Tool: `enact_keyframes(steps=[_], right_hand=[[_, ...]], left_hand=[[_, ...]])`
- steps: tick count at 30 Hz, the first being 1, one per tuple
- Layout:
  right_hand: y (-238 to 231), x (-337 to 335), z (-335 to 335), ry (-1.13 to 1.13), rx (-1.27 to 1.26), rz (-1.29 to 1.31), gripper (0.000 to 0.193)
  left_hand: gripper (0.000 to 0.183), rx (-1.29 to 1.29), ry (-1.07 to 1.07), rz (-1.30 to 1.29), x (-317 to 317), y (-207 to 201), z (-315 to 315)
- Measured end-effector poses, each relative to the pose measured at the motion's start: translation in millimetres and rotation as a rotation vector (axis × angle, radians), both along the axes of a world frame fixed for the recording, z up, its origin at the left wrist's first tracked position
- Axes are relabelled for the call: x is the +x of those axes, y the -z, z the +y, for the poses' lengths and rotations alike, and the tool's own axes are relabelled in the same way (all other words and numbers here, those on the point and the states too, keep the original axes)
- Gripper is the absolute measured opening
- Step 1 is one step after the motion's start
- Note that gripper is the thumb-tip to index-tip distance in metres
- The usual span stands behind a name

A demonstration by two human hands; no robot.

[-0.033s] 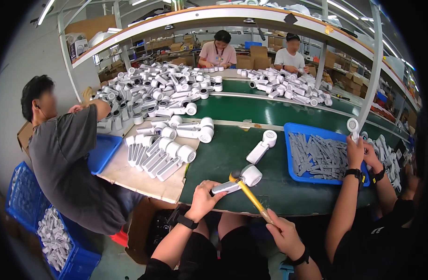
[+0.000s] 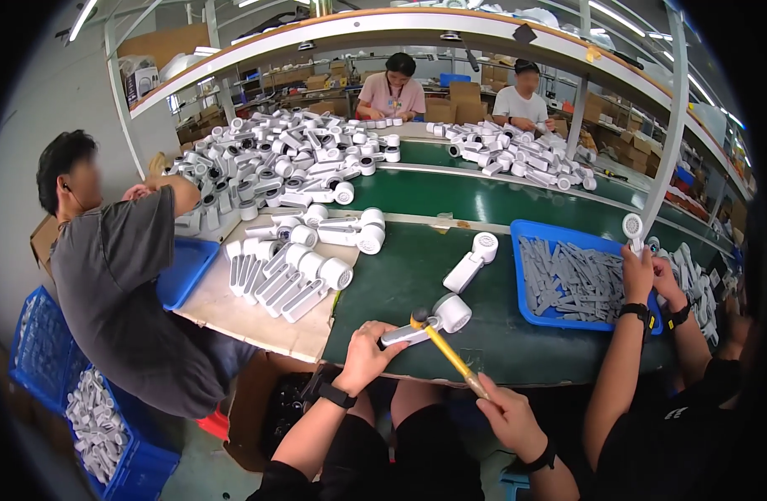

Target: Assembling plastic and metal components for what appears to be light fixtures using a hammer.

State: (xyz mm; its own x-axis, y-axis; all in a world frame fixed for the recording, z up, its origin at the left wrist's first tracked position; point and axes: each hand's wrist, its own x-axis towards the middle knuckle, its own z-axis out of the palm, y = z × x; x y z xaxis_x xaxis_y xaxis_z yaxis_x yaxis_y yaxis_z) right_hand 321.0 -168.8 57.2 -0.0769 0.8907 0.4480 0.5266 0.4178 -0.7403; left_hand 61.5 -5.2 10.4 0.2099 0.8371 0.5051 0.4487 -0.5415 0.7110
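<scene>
A left hand [image 2: 365,357] pinches a white plastic handheld device with a round head and grey-faced handle [image 2: 453,314]; a right hand [image 2: 511,422] grips a yellow-handled hammer with a dark head [image 2: 453,354].
The device lies on a flat green worktop [image 2: 383,280], its handle end between the left thumb and fingers, its head to that hand's right. The right fingers curl around the hammer's lower end; whether its head touches the device's handle, I cannot tell. Beyond the right hand, farther right, a shallow blue plastic tray [image 2: 520,288] holds narrow grey strips [image 2: 571,280].
</scene>
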Motion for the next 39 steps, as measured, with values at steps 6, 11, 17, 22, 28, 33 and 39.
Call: enact_keyframes(steps=[6,11,17,22,28,33,39], right_hand=[[-14.7,-5.6,-6.1,0.097,0.084,0.004,0.050],[-16.0,-1.8,4.3,-0.012,-0.221,-0.249,0.046],[-7.1,-4.6,2.7,-0.023,-0.073,-0.182,0.046],[-11.6,-11.1,0.4,-0.042,-0.157,-0.099,0.046],[-18.2,-25.1,2.1,-0.125,-0.128,-0.121,0.047],[-31.9,-27.7,-1.6,-0.118,-0.129,-0.154,0.048],[-17.3,-24.7,11.6,-0.108,-0.198,-0.130,0.049]], left_hand=[[0.025,0.011,0.020,-0.039,1.1,4.1,2.0],[0.025,0.025,0.012,-0.016,-3.0,8.6,3.3],[0.026,0.022,0.006,-0.031,-0.8,2.3,2.3],[0.029,0.037,-0.009,0.045,-8.6,2.7,-2.8],[0.031,0.085,-0.099,0.013,-14.5,4.7,-10.1],[0.030,-0.002,-0.053,-0.003,-26.0,9.7,-9.7],[0.025,0.012,-0.068,-0.016,-24.8,7.5,-11.0]])
